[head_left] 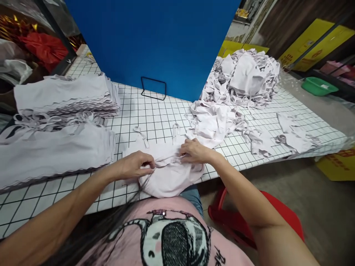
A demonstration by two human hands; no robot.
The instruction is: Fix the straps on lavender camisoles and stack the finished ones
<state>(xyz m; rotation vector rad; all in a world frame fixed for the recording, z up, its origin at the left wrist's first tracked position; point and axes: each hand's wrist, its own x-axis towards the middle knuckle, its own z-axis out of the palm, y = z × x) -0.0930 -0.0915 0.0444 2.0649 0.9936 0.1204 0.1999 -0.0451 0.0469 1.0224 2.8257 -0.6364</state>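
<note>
A pale pinkish-white camisole (166, 181) lies across the near table edge, its lower part bunched towards my body. Its two thin straps (176, 133) point away from me on the table. My left hand (137, 164) pinches the fabric on the left side, thumb and fingers closed on a fold. On the right side my right hand (194, 150) grips the same camisole with curled fingers. Between the hands runs a wrinkled fold of cloth. A loose heap of matching garments (209, 123) sits just beyond my right hand.
Two neat stacks of pale garments, a far stack (63, 92) and a near stack (55, 147), stand at left. A blue board (155, 40) with a black wire stand (154, 88) rises ahead. Right lies a large garment pile (246, 75). A red stool (277, 210) stands below.
</note>
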